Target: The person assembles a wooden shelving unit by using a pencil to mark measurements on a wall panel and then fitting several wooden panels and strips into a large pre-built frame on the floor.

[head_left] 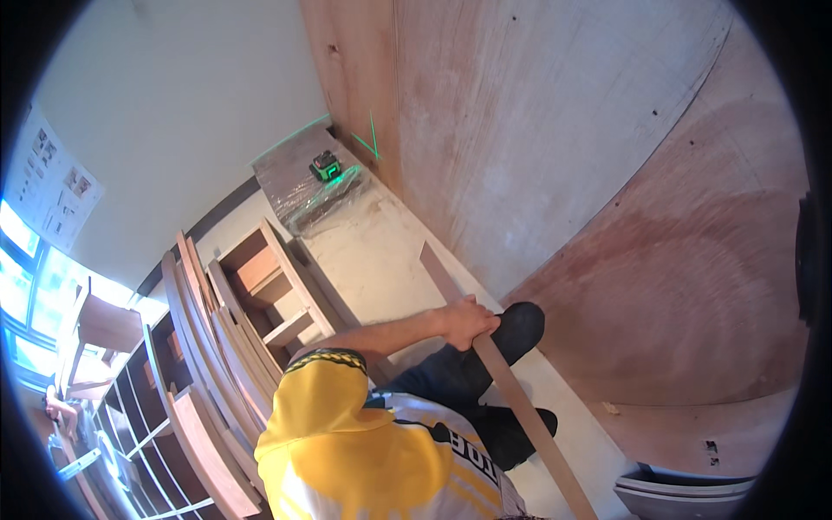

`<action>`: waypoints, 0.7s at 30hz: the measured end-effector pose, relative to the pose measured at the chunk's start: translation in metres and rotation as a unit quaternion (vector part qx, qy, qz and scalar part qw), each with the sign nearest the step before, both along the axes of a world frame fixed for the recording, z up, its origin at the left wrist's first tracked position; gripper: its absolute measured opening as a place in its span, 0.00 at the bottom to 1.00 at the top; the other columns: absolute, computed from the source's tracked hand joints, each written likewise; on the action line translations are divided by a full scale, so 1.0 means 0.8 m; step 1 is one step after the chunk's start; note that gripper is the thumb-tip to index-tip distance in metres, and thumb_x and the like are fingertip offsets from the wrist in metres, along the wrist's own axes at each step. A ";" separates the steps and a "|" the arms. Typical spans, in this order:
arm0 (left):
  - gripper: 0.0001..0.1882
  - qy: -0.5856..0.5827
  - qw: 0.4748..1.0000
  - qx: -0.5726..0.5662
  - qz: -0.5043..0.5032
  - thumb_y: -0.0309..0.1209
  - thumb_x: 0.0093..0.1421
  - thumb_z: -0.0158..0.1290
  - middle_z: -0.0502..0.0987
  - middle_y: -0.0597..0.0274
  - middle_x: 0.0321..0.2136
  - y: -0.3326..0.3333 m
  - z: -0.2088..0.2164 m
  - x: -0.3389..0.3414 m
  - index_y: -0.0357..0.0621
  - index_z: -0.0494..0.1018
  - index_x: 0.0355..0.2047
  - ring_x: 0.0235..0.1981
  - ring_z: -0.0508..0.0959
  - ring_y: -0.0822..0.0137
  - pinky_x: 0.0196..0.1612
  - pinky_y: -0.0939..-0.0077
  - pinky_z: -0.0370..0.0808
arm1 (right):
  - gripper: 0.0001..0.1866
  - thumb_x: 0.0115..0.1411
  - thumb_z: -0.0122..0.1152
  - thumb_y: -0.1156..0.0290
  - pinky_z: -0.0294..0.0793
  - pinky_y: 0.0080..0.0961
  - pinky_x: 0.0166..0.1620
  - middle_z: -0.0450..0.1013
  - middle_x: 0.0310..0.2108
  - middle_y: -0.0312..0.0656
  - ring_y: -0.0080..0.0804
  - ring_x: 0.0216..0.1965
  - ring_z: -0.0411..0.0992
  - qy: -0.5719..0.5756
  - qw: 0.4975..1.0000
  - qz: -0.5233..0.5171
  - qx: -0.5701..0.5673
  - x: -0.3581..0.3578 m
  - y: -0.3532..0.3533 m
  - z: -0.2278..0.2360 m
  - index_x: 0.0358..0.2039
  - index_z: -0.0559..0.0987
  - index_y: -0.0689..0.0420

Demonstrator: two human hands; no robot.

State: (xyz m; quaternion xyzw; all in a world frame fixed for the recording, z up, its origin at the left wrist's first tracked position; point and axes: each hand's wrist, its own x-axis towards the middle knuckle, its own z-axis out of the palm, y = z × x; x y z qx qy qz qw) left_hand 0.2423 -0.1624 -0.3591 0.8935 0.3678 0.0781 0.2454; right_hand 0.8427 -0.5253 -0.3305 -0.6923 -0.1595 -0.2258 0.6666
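My left hand is closed around a long, flat wooden strip, with the knuckles on its upper side. The strip slants from beyond the hand, over the pale floor, past my dark-clad legs and out at the lower edge. My left forearm is bare below a yellow sleeve. Close to the hand is my knee, and past it stands a plywood panel wall. My right hand does not show.
A green-lit laser level stands on a plastic-wrapped board by the far corner, casting green lines. At left are open wooden cabinet frames and stacked boards. Dark-edged pieces lie at lower right. Another person's arm shows at far left.
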 end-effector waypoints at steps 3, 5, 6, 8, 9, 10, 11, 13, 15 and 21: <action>0.22 -0.029 0.999 0.015 0.006 0.28 0.43 0.60 0.78 0.59 0.38 0.002 0.003 -0.003 0.51 0.72 0.41 0.46 0.80 0.54 0.47 0.51 0.69 | 0.25 0.65 0.66 0.55 0.71 0.44 0.31 0.70 0.24 0.49 0.40 0.26 0.67 -0.001 0.999 -0.037 0.020 -0.009 0.011 0.019 0.29 0.66 0.63; 0.23 -0.061 0.998 0.028 -0.015 0.27 0.43 0.59 0.78 0.57 0.40 0.000 0.008 -0.007 0.49 0.72 0.43 0.47 0.79 0.52 0.49 0.53 0.69 | 0.26 0.64 0.68 0.56 0.71 0.43 0.30 0.69 0.21 0.48 0.39 0.24 0.67 -0.004 0.990 -0.133 0.042 -0.025 0.024 0.045 0.27 0.65 0.63; 0.24 -0.050 0.998 0.034 -0.009 0.27 0.43 0.59 0.78 0.55 0.41 -0.002 0.011 -0.011 0.48 0.72 0.45 0.47 0.79 0.50 0.50 0.51 0.70 | 0.25 0.64 0.68 0.56 0.72 0.42 0.29 0.70 0.22 0.48 0.39 0.24 0.68 0.029 0.995 -0.065 0.063 -0.038 0.033 0.059 0.29 0.66 0.63; 0.22 -0.073 0.995 0.018 -0.065 0.27 0.45 0.60 0.78 0.52 0.40 0.011 0.018 -0.014 0.46 0.73 0.44 0.44 0.78 0.48 0.46 0.51 0.71 | 0.24 0.64 0.68 0.56 0.74 0.40 0.28 0.71 0.22 0.49 0.38 0.23 0.70 0.124 0.984 0.003 0.125 -0.067 0.053 0.086 0.31 0.67 0.63; 0.21 -0.049 0.995 -0.026 -0.081 0.26 0.45 0.60 0.78 0.51 0.39 0.019 0.023 -0.013 0.44 0.73 0.43 0.42 0.78 0.47 0.45 0.52 0.72 | 0.24 0.64 0.68 0.56 0.74 0.38 0.27 0.72 0.23 0.49 0.38 0.23 0.71 0.165 0.973 -0.005 0.162 -0.086 0.061 0.096 0.32 0.67 0.63; 0.20 -0.037 0.993 -0.025 -0.105 0.26 0.46 0.61 0.78 0.50 0.39 0.029 0.027 -0.002 0.43 0.74 0.43 0.40 0.78 0.46 0.43 0.52 0.73 | 0.23 0.64 0.68 0.57 0.75 0.37 0.26 0.73 0.23 0.49 0.38 0.23 0.72 0.194 0.957 -0.010 0.215 -0.097 0.070 0.103 0.33 0.68 0.63; 0.19 0.010 0.995 -0.029 -0.090 0.26 0.47 0.61 0.78 0.49 0.38 0.034 0.033 0.003 0.42 0.74 0.42 0.38 0.78 0.45 0.42 0.52 0.74 | 0.23 0.64 0.68 0.57 0.76 0.36 0.25 0.73 0.24 0.49 0.38 0.23 0.73 0.227 0.941 -0.021 0.250 -0.103 0.087 0.109 0.34 0.69 0.63; 0.18 -0.009 0.994 0.049 -0.093 0.25 0.49 0.62 0.78 0.46 0.37 0.039 0.046 0.016 0.39 0.75 0.41 0.35 0.78 0.43 0.38 0.52 0.75 | 0.22 0.64 0.69 0.57 0.78 0.33 0.24 0.75 0.25 0.49 0.37 0.22 0.76 0.263 0.906 0.006 0.331 -0.106 0.116 0.118 0.37 0.70 0.63; 0.15 -0.056 0.988 0.112 -0.088 0.24 0.50 0.62 0.78 0.46 0.35 0.039 0.059 0.008 0.38 0.75 0.40 0.32 0.78 0.44 0.36 0.53 0.75 | 0.21 0.65 0.69 0.58 0.80 0.30 0.22 0.76 0.26 0.49 0.37 0.22 0.78 0.253 0.878 0.035 0.405 -0.116 0.147 0.122 0.39 0.71 0.63; 0.20 -0.049 0.988 0.134 -0.062 0.29 0.52 0.68 0.79 0.53 0.30 0.022 0.120 -0.003 0.38 0.77 0.45 0.25 0.78 0.56 0.31 0.59 0.76 | 0.23 0.64 0.70 0.59 0.80 0.33 0.23 0.76 0.26 0.52 0.40 0.22 0.78 0.365 0.824 0.018 0.433 -0.169 0.195 0.126 0.43 0.68 0.63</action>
